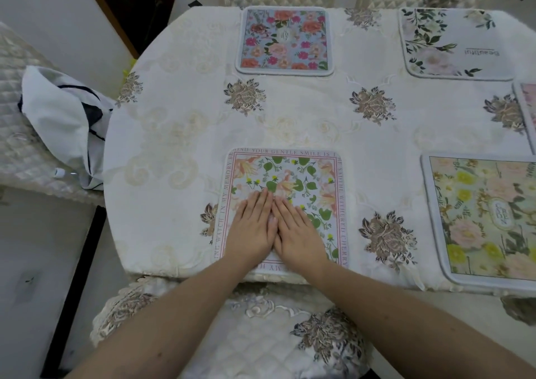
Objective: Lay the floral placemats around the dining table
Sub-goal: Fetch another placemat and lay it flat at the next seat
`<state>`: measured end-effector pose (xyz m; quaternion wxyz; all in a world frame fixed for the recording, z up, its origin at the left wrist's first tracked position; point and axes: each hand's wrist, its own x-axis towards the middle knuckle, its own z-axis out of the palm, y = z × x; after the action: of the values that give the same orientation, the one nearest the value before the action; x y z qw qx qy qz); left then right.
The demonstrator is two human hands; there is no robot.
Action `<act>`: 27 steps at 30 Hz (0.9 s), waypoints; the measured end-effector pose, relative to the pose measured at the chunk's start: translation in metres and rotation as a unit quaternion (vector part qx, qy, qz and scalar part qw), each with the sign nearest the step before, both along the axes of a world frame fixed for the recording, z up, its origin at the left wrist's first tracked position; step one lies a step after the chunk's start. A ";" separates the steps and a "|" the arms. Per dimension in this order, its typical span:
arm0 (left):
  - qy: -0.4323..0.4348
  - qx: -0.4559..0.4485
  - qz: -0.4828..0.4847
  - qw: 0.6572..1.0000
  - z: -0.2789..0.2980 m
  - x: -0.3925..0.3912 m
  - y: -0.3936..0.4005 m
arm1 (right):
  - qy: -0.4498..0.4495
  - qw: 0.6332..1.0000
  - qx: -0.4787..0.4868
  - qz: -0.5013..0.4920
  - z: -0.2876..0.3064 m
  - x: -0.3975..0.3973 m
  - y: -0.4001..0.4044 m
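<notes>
Both hands [278, 228] flat on near placemat [304, 175], others [285, 40] beyond, rightward.

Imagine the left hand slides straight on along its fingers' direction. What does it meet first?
The left hand lies flat on the near placemat, fingers aimed up and slightly right. It would cross that mat, then bare tablecloth, probably reaching the blue rose placemat first.

A cream embroidered tablecloth [304, 123] covers the surface [179, 271], with five floral placemats [285, 40] lying flat on it.

One head-worn view looks forward and steeply down, close over the near table edge [185, 274].
</notes>
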<state>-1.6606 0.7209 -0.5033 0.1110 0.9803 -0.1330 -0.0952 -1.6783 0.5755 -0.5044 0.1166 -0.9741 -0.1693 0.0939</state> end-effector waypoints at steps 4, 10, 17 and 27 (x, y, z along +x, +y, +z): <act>0.005 0.021 -0.050 0.998 -0.001 -0.001 0.013 | -0.009 1.000 -0.015 -0.004 0.001 -0.003 -0.014; -0.007 0.051 -0.191 0.980 0.004 0.001 0.053 | 0.022 0.998 -0.024 0.048 0.003 -0.006 -0.038; 0.018 0.096 -0.241 0.966 0.013 0.002 0.078 | 0.022 0.996 -0.031 0.082 0.007 -0.008 -0.055; 0.068 0.131 -0.242 0.959 0.021 0.000 0.103 | 0.049 0.994 -0.059 0.082 0.022 -0.017 -0.099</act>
<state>-1.6605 0.8239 -0.4821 -0.0363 0.9160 -0.3445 -0.2025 -1.6949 0.4763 -0.4829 0.0586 -0.9564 -0.2368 0.1605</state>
